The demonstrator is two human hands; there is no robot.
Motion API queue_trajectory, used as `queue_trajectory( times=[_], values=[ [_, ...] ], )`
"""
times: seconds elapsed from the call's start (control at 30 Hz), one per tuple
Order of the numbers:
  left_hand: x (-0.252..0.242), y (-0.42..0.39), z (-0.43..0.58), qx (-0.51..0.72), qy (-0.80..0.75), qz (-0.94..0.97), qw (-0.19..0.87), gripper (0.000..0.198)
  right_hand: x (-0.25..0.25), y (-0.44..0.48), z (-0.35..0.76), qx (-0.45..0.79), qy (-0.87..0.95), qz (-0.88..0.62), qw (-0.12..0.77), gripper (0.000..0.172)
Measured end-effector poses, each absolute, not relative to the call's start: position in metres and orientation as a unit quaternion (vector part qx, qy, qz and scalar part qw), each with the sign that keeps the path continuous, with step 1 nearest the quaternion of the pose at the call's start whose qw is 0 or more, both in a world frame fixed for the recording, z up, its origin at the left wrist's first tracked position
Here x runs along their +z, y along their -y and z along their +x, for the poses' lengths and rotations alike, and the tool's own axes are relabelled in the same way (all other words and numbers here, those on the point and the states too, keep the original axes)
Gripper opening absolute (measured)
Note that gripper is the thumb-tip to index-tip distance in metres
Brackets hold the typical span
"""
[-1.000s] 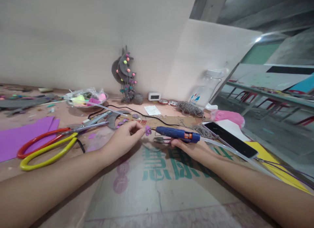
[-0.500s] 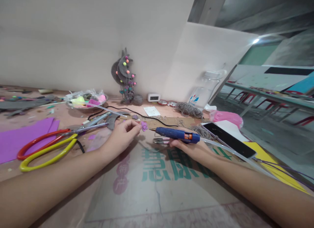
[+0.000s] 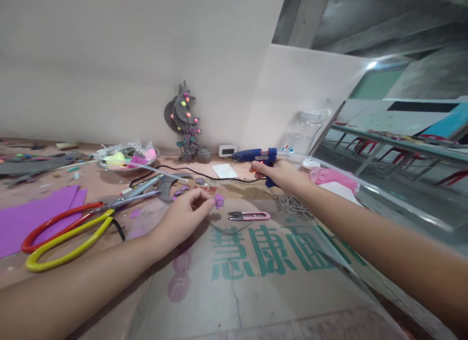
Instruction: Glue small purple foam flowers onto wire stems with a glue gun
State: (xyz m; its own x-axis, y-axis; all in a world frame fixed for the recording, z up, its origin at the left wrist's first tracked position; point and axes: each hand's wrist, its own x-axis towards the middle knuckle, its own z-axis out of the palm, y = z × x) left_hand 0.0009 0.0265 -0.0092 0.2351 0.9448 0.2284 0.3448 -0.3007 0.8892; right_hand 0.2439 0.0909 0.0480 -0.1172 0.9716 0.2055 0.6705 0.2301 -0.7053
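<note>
Between the thumb and finger of my left hand (image 3: 190, 208) is a small purple flower (image 3: 219, 201), held above the cardboard. My right hand (image 3: 281, 175) grips a blue glue gun (image 3: 252, 156) by its handle, its nozzle pointing left in front of the small clock. A long clear glue stick (image 3: 365, 184) trails out of the gun's back over my forearm. Pink thread snips (image 3: 250, 216) lie on the cardboard (image 3: 204, 291) between my hands. More purple flowers (image 3: 180, 191) rest by a grey felt piece (image 3: 166, 188), just beyond my left hand.
Red-and-yellow-handled scissors (image 3: 69, 237) lie at left on purple sheets (image 3: 44, 211). A bowl of pompoms (image 3: 127, 157), a grey moon ornament (image 3: 185, 118), the clock (image 3: 227, 150) and a water bottle (image 3: 305, 130) stand along the wall. Grey cord (image 3: 294, 204) is near my right forearm.
My right hand has lifted the glue gun away from the flower, up and back toward the clock. The thread snips now show fully. My left hand keeps the flower, slightly lower in view.
</note>
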Motion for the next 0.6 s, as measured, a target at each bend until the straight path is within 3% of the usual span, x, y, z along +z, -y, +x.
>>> queue_trajectory(
  times=[0.27,0.6],
  values=[
    [-0.012,-0.029,0.001,0.402,-0.463,0.698,0.37,0.019,0.009,-0.173,0.24,0.144,0.724,-0.614,0.281,0.026],
    [-0.011,-0.028,0.001,0.408,-0.454,0.698,0.375,0.019,0.003,-0.172,0.256,0.088,0.76,-0.604,0.222,0.041]
  ],
)
